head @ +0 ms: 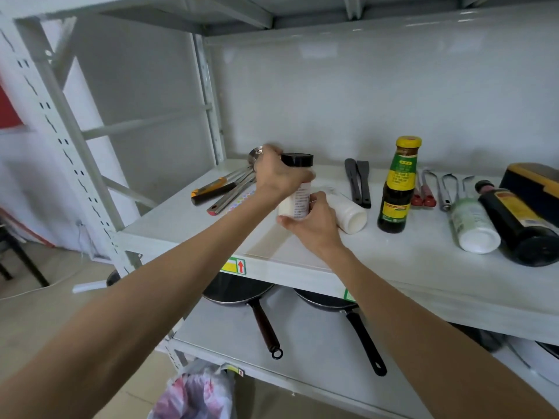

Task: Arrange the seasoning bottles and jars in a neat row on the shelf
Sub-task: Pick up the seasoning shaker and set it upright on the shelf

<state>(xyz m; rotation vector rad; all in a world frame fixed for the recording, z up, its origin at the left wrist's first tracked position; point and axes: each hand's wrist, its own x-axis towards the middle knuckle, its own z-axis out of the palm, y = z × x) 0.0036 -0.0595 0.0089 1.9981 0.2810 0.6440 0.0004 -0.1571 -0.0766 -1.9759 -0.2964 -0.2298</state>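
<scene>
Both my hands hold a white seasoning jar with a black lid (297, 189), upright above the white shelf (393, 267). My left hand (279, 173) grips it near the lid; my right hand (313, 223) cups its base. Just right of it a white bottle (351, 216) lies on its side. A dark sauce bottle with a yellow cap (397, 189) stands upright further right. At the right end a green-labelled white bottle (473, 226) and a large dark bottle (520, 228) lie on their sides.
Ladles and a knife with an orange-black handle (225, 189) lie at the shelf's left back. Black spatulas (358, 182), red-handled tools (425, 189) and metal utensils (446, 192) lie along the back. A dark box (532, 179) sits far right. Two pans (242, 293) rest on the lower shelf.
</scene>
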